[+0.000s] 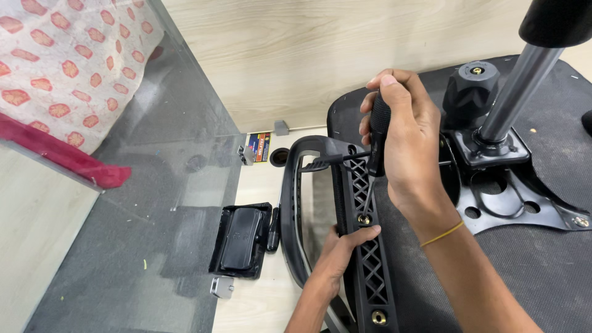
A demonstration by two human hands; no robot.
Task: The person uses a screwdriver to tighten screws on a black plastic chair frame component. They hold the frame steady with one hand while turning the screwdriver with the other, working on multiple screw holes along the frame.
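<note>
An upturned black office chair seat point(542, 265) lies in front of me. My right hand point(410, 132) is shut on a black-handled screwdriver point(377, 132), held upright with its tip in a brass screw point(364, 219) on the black lattice armrest bracket point(370, 246). My left hand point(339, 253) grips the bracket just below that screw, fingers wrapped over its edge. The curved black armrest loop point(296, 185) hangs off the seat's left side. A second brass screw point(378, 317) sits lower on the bracket.
A chrome gas cylinder point(515, 98) rises from the seat's metal plate point(512, 197), beside a black knob point(472, 89). A black armrest pad point(242, 240) lies on the floor at left. A glass panel point(154, 154) and patterned cloth point(68, 55) stand at left.
</note>
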